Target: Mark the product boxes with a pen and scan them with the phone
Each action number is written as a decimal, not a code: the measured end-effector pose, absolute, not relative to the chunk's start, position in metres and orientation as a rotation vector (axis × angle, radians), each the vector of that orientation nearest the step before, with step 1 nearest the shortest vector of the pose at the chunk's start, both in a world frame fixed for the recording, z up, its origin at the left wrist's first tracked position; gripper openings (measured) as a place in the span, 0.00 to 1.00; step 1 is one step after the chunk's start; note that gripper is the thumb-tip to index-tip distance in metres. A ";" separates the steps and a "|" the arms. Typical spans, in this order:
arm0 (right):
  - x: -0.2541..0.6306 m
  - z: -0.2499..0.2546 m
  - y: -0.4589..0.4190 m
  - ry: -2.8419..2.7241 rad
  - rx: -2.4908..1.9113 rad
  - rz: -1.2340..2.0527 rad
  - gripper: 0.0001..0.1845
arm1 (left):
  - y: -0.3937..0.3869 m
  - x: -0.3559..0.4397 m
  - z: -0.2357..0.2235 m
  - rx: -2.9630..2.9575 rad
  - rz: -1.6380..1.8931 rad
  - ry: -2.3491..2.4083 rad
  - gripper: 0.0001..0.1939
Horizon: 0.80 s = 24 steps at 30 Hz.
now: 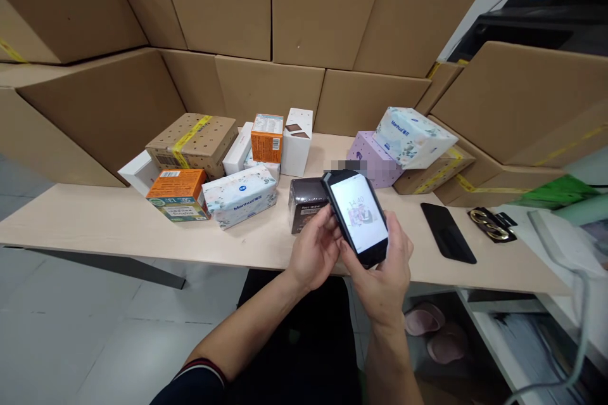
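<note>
A dark-cased smartphone (360, 215) with a lit screen is held tilted above the front of the table. Around its lower right side wraps my right hand (387, 269), thumb at the bottom edge. My left hand (313, 253) is closed, its curled fingers against the phone's left edge; some fingertips are hidden behind it. Just behind the hands stands a dark, shiny box (304, 199), partly covered by the phone. To the left lie a floral tissue pack (241, 196) and an orange box (177, 188).
Cardboard walls (268, 91) enclose the table (266, 243). A taped carton (192, 142), an upright white box (297, 145) and a small orange box (267, 139) stand at the back. On the right are a purple box (365, 154), another tissue pack (413, 137) and a black phone-like slab (447, 232).
</note>
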State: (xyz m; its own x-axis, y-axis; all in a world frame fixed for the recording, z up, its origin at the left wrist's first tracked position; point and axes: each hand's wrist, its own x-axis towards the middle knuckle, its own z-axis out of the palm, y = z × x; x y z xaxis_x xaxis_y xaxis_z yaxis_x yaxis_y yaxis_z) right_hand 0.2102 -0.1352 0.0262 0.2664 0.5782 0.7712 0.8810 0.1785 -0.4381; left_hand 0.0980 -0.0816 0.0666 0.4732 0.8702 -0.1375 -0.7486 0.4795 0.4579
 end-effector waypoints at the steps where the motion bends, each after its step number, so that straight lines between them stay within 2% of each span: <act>1: 0.214 0.025 -0.136 -1.386 -1.517 -0.368 0.49 | -0.084 0.096 0.064 0.401 1.016 0.370 0.17; 5: 0.235 0.018 -0.139 -1.184 -1.637 -0.428 0.51 | -0.093 0.080 0.048 0.767 1.097 0.419 0.19; 10: 0.276 0.003 -0.146 -1.064 -1.875 -0.459 0.49 | -0.081 0.051 0.023 1.299 1.615 0.801 0.09; 13: 0.299 -0.012 -0.150 -1.119 -1.944 -0.452 0.48 | -0.062 0.037 0.014 1.477 1.725 1.024 0.16; 19: 0.321 -0.031 -0.149 -1.180 -2.084 -0.329 0.50 | -0.038 0.025 0.024 1.684 1.235 1.213 0.41; 21: 0.324 -0.033 -0.146 -1.170 -2.119 -0.300 0.50 | -0.035 0.025 0.032 1.670 1.149 1.190 0.46; 24: 0.326 -0.037 -0.143 -1.158 -2.145 -0.280 0.48 | -0.034 0.025 0.039 1.629 1.111 1.157 0.46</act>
State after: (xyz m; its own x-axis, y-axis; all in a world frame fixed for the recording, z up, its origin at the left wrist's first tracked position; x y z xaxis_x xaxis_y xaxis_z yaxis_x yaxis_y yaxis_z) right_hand 0.3260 -0.1434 -0.0366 0.5822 0.6588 0.4765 0.8038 -0.3778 -0.4596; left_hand 0.0250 -0.0340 0.0388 0.1847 0.9640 0.1911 0.2304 -0.2315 0.9451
